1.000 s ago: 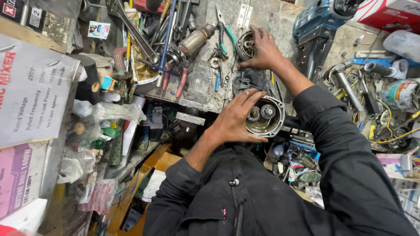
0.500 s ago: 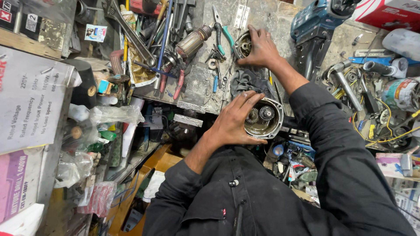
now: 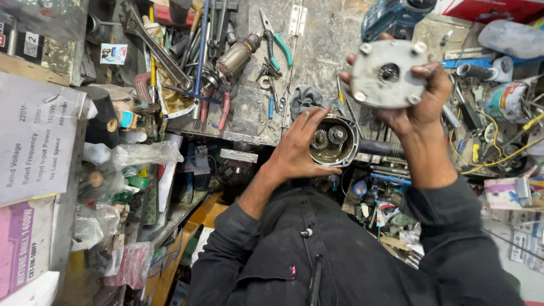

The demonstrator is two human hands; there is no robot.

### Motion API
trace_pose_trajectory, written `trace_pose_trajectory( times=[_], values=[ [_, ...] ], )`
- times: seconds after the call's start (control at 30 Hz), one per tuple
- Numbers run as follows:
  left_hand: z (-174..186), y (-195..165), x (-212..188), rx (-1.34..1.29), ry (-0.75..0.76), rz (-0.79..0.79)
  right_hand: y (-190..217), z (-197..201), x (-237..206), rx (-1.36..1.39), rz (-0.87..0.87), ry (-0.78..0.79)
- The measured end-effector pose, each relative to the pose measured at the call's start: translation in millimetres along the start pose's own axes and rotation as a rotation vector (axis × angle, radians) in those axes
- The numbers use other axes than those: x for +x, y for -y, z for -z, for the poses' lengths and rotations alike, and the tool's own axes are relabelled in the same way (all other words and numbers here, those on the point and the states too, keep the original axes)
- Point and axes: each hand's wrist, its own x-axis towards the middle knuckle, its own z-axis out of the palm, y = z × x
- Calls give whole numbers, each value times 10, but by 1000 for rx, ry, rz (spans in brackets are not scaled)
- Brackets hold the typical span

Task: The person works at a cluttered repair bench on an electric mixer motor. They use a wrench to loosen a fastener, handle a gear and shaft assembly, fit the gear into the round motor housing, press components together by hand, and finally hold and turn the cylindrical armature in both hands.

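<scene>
Gearbox housing (image 3: pixel 333 141) sits cupped in my left hand (image 3: pixel 300 148) just above the tabletop (image 3: pixel 317 51) edge, open face up so both gears show. My right hand (image 3: pixel 422 99) grips the round grey cover plate (image 3: pixel 388 75), raised clear beside it, inner face toward me for viewing. Pliers (image 3: pixel 275 39) lie apart.

The left hand (image 3: pixel 297 148) is bent at the wrist, fingers curled tight. The right hand (image 3: pixel 416 93) is raised higher beside it, fingers spread wide and gripping.
</scene>
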Motion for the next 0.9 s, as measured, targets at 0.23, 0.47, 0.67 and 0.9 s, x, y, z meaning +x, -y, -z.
trace_pose_trajectory(
  times=[0.23, 0.47, 0.67, 0.9],
  values=[
    [-18, 29, 31, -29, 13, -37, -188, 137, -583, -82, 113, -268],
    [-163, 96, 32, -86, -21, -51, -607, 126, -772, -369, 50, -204],
    [-189, 130, 17, -95, -43, -63, -811, 117, -721, -375, 71, -202],
    [-148, 110, 3, -113, -45, -78, -890, 186, -749, -654, 252, -223]
  ],
)
